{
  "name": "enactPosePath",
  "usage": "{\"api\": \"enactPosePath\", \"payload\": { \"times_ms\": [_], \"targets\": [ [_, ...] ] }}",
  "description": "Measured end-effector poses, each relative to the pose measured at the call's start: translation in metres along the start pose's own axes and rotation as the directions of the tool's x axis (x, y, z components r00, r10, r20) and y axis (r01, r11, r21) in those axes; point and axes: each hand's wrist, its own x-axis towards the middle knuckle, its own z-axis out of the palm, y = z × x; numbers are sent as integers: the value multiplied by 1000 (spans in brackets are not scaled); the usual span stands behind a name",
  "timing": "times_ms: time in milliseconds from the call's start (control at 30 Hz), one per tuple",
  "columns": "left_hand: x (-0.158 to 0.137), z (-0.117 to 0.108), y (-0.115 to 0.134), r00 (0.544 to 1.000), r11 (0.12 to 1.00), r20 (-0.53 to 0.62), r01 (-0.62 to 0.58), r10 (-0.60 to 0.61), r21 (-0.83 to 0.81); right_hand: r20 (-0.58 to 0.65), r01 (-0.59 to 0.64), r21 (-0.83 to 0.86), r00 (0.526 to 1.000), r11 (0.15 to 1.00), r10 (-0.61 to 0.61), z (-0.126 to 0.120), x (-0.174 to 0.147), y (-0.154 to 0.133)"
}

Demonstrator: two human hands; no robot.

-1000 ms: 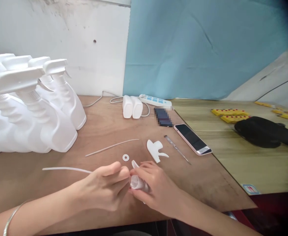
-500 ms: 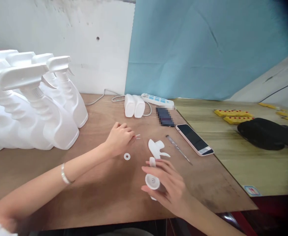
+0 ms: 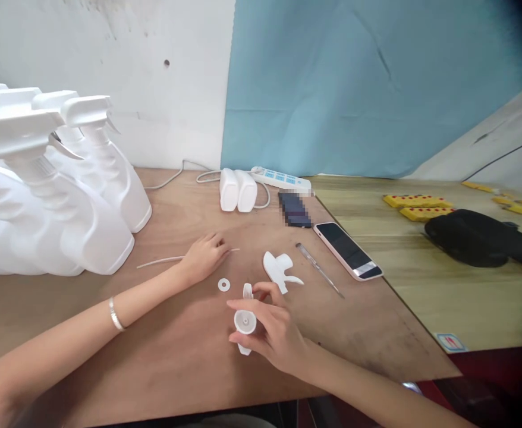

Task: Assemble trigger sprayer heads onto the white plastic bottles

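Observation:
My left hand [image 3: 205, 257] rests on the brown table with its fingers closed on a thin white tube [image 3: 160, 261], which sticks out on both sides of the hand. My right hand [image 3: 283, 333] grips a white spray head [image 3: 245, 321] between thumb and fingers, its round collar opening turned up toward me. Between the hands lies a flat white washer [image 3: 224, 285]. Just beyond the right hand is a loose white plastic part [image 3: 279, 270] with a curved, trigger-like prong.
White spray bottles [image 3: 96, 208] crowd the left side, several with spray heads on. Two white blocks [image 3: 238, 190], a power strip [image 3: 283, 178] and a dark blurred-out object [image 3: 294, 209] are at the back. Right of these lie a phone [image 3: 349, 251] and a screwdriver [image 3: 318, 268].
My right hand has moved left with the spray head, nearer the washer. My left hand has lowered slightly, and a long stretch of tube now shows to its left. The view has shifted a little.

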Motion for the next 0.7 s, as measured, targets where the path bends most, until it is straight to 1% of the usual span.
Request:
{"api": "enactPosePath", "payload": {
  "times_ms": [67,133,167,200,233,267,333,367,400,433,467,533,600,633,667,700],
  "targets": [
    [-14,-5,-10,1000,1000,-13,10,-10,3,16,19,32,1000,999,-19,3,2,-2],
    [-26,-14,-17,998,999,-49,40,-40,-6,45,46,87,998,995,-50,7,6,-3],
    [-32,-19,-18,996,998,-75,51,-54,-44,59,68,125,995,990,-76,9,9,-3],
    [-39,-25,-18,993,992,-102,47,-59,-119,71,99,167,991,981,-112,11,11,-3],
    [-45,-31,-17,991,973,-122,17,-47,-230,90,133,207,984,969,-155,13,14,-2],
    [-51,-37,-15,992,931,-125,-30,-17,-363,118,165,242,973,956,-198,15,17,-1],
    [-63,-48,-9,994,796,-69,-110,86,-595,178,197,299,950,934,-257,19,21,3],
    [-68,-51,-6,990,733,-28,-122,139,-669,205,196,309,942,931,-266,21,22,4],
    [-73,-52,-2,983,687,15,-116,181,-717,225,192,307,937,932,-267,22,23,5],
    [-77,-52,2,977,657,44,-108,209,-746,231,193,294,936,936,-266,23,24,6],
    [-80,-50,6,974,637,45,-109,220,-764,224,208,278,935,938,-274,23,24,7],
    [-84,-44,11,979,609,4,-123,204,-783,190,269,236,930,934,-316,18,23,7],
    [-87,-36,14,985,620,-26,-126,168,-774,117,331,158,929,930,-351,3,23,11],
    [-87,-33,15,987,637,-40,-132,156,-760,78,338,78,936,938,-343,-7,23,15],
    [-88,-31,15,987,655,-52,-142,155,-742,34,314,-43,949,949,-312,-19,23,21],
    [-89,-29,14,984,671,-68,-162,165,-723,21,253,-205,967,945,-255,-32,23,28]
  ]
}}
